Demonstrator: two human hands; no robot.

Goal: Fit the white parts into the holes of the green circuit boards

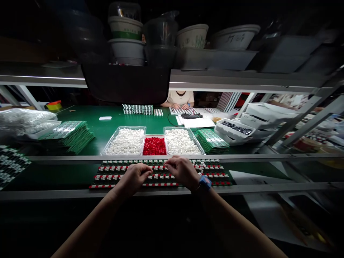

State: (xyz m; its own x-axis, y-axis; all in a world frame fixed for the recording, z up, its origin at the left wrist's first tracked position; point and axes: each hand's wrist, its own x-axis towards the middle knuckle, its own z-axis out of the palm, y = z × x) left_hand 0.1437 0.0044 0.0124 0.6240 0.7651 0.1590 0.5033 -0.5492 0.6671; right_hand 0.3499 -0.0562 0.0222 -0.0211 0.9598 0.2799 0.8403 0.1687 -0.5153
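Rows of green circuit boards [161, 181] carrying white and red connectors lie side by side before me. Over their middle, my left hand [137, 175] has thumb and forefinger pinched together; whatever they hold is too small to make out. My right hand [182, 171], with a blue band at the wrist, is also pinched just above the boards, its fingertips hiding what may be between them. Some loose white connectors [200, 165] lie beside the right hand. Behind the boards stand a left tray of white connectors [125, 141], a tray of red connectors [154, 146] and a right tray of white connectors [181, 141].
Stacked green boards stand left [70, 134] and right [212, 140] of the trays. White bins [236, 130] with dark parts are farther right. A metal rail [80, 157] crosses behind my hands. Opposite sits another person [181, 98], hands on boards. Tubs [126, 50] fill the overhead shelf.
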